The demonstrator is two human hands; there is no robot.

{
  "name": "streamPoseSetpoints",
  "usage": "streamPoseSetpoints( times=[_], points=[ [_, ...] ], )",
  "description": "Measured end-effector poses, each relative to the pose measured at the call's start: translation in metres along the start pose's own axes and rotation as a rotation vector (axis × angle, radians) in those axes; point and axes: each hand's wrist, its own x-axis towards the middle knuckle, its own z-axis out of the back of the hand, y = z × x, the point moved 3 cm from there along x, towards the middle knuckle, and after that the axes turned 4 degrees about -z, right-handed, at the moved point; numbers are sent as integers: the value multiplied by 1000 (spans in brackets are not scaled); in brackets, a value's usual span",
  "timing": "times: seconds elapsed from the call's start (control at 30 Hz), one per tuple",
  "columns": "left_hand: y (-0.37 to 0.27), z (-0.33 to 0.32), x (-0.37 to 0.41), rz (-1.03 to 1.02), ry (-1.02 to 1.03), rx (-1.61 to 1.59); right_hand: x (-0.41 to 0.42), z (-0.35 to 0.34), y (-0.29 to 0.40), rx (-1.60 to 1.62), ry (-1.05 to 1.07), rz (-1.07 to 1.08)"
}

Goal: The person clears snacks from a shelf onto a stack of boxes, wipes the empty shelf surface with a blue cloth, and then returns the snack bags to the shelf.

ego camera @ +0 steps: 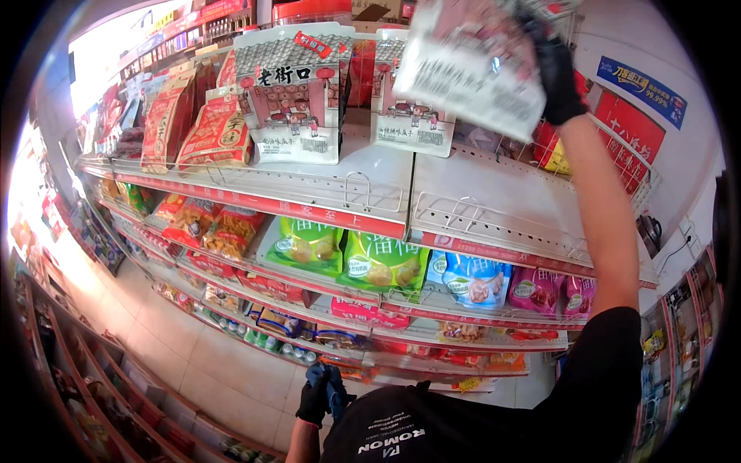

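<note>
My right hand [557, 78], in a black glove, is raised at the upper right. It grips a white and pink printed snack bag [472, 75] by its right side, and the bag is tilted and blurred. Two similar bags stand upright on the top shelf: a larger white seed bag [295, 98] and a partly covered seed bag [405, 118]. Low in front of my body, my left hand [312, 399], also black-gloved, holds a bunched blue cloth [331, 385]. The perforated top shelf board [498, 179] lies below the raised bag.
A low wire guard [451, 211] runs along the top shelf's front edge. Red and tan snack bags [217, 133] lean at the left. Green bags [385, 263] and a blue bag [474, 283] fill the shelf beneath. Another shelf unit [116, 393] stands across the tiled aisle [208, 370].
</note>
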Motion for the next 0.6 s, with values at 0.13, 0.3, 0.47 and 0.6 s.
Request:
streamPoseSetpoints(
  times=[0.13,0.3,0.47,0.6],
  points=[
    [6,5,0,-45,19,-18,-43,-90,-50,-120,56,-136],
    [4,0,-25,-38,41,-50,-73,-132,-80,-259,278,-321],
    [38,29,-26,-58,-84,-87,-64,-107,-87,-312,256,-288],
    [35,26,-42,-37,-104,-84,-29,-85,-35,-467,113,9]
  ],
)
